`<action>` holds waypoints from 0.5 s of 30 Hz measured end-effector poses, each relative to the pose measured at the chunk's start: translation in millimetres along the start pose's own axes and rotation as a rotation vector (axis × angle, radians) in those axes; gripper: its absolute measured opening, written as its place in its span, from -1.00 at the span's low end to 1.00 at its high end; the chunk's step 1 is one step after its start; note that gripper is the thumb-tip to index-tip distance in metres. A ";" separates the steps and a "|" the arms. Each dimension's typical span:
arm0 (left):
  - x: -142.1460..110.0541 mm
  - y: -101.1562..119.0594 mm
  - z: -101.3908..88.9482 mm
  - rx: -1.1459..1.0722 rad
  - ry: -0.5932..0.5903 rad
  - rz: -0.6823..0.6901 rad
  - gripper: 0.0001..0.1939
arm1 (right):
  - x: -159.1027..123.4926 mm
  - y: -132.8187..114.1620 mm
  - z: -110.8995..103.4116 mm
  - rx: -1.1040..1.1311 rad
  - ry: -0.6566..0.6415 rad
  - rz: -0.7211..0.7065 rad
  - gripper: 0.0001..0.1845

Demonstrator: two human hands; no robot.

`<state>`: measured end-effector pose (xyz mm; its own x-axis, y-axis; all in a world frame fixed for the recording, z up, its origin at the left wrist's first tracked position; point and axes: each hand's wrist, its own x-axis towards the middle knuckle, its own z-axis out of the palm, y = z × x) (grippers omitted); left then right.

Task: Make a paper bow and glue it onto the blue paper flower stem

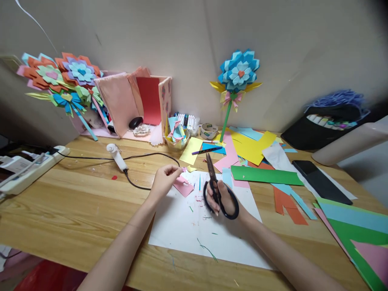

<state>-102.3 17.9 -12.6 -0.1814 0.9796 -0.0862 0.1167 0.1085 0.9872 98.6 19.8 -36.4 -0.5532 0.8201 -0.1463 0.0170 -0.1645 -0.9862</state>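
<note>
My right hand [222, 200] grips black-handled scissors [214, 182], its fingers through the loops. The dark blades point up and away, held over a white sheet [182, 226] and apart from any paper. At the sheet's upper left, my left hand [166, 180] is closed in a pinch. A tiny pinkish scrap [184, 169] shows at its fingertips, but whether it is held I cannot tell. Just below those fingers is a piece of pink paper [183, 186]. A small pale yellow scrap [191, 169] lies close by. Thin coloured marks and clippings dot the white sheet.
A blue paper flower [239, 74] stands at the back; more paper flowers [69, 76] are at left. Yellow sheets [251, 147], a green strip [266, 176] and a phone [321, 182] lie right. A glue gun [117, 157] with its cord stands left, near a power strip [36, 169].
</note>
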 end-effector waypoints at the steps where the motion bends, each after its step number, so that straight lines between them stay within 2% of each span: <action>1: -0.4 0.5 -0.1 -0.022 -0.016 -0.026 -0.72 | 0.7 -10.7 -8.5 -0.181 0.096 0.001 -0.42; 2: -0.9 1.0 -0.3 -0.044 -0.030 -0.045 -0.71 | 0.8 -21.0 -17.7 -0.406 0.210 -0.013 -0.50; 4: -1.8 1.3 -0.3 -0.075 -0.048 -0.054 -0.69 | 0.3 -37.0 -35.4 -0.887 0.350 -0.006 -0.63; 7: -3.4 0.4 2.2 -0.052 -0.018 -0.014 -0.68 | -1.1 -45.3 -53.9 -1.323 0.422 0.075 -0.80; 9: -5.6 -0.1 6.1 -0.013 0.002 0.019 -0.68 | -2.0 -44.5 -58.2 -1.422 0.400 0.128 -0.84; 11: -9.2 0.1 11.5 0.014 -0.010 0.024 -0.68 | -3.5 -44.0 -55.5 -1.444 0.396 0.105 -0.84; 13: -13.7 0.5 17.5 0.025 -0.064 -0.010 -0.68 | -5.8 -45.7 -46.6 -1.383 0.422 -0.030 -0.84; 15: -18.0 0.5 23.4 0.046 -0.106 -0.018 -0.68 | -8.1 -48.3 -33.3 -1.200 0.403 -0.197 -0.85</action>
<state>-76.1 4.3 -13.7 -0.0798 0.9895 -0.1204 0.1594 0.1319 0.9784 130.0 39.3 9.9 -0.3458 0.9159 0.2039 0.8171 0.4007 -0.4145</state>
